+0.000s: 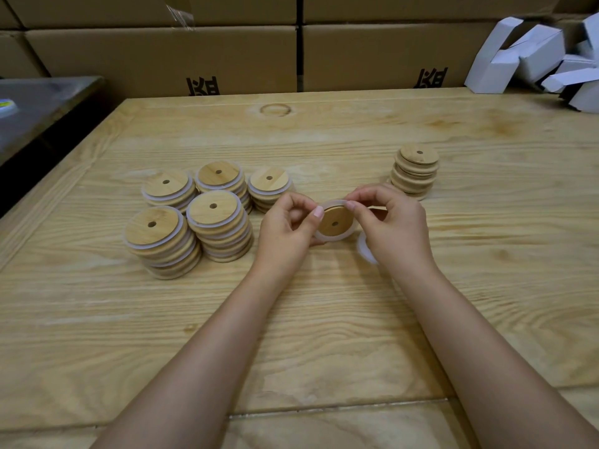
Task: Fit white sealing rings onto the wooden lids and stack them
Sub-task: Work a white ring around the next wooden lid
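Pale wood, a single wooden lid [335, 222], is held just above the table [324, 335] between the two hands, its flat face with the small centre hole tilted up towards the person. A white sealing ring [343, 237] loops round it: along the lower edge it looks seated, while at the upper edge it stands proud of the wood. The left hand [287, 226] grips the lid from its left side, fingers curled beneath and the thumb on the rim. The right hand [393, 222] comes in from the right and pinches the ring at that upper edge. The work to be done therefore seems to lie at the top of the lid, between the two thumbs, where the ring probably needs pressing down. The ringed stacks [215, 222] stand to the left, the closest of them just beside the left hand, so that hand is the nearer one for setting the finished lid down. The bare stack [416, 173] stands behind the right hand, and the loose rings [365, 251] lie partly under it, both on the right hand's side.
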